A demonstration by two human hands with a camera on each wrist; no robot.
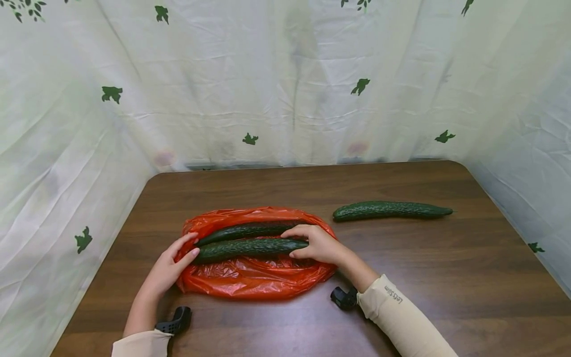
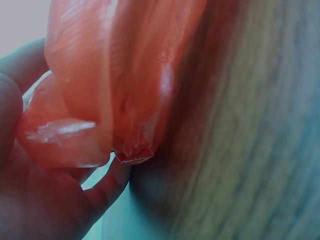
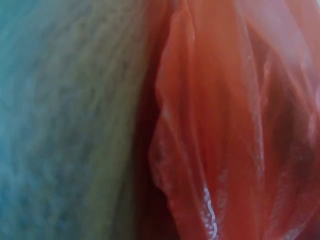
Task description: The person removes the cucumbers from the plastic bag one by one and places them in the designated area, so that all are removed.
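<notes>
A red plastic bag [image 1: 250, 282] lies opened out on the table, with two dark green cucumbers in its mouth. My right hand [image 1: 318, 244] grips the right end of the front cucumber [image 1: 252, 249], thumb in front and fingers behind. Behind it lies the back cucumber [image 1: 250, 230], its right end hidden by that hand. At the bag's left end, my left hand [image 1: 171, 263] holds the plastic, its thumb by the front cucumber's tip. The left wrist view shows its fingers around the crinkled bag [image 2: 80, 110]. Only bag [image 3: 215, 125] and blurred table appear in the right wrist view.
A third cucumber [image 1: 392, 210] lies on the brown wooden table [image 1: 424, 277], behind and right of the bag. White curtains [image 1: 267, 99] with green leaf shapes stand around the table's back and sides. Black wrist devices [image 1: 343, 298] sit near the front.
</notes>
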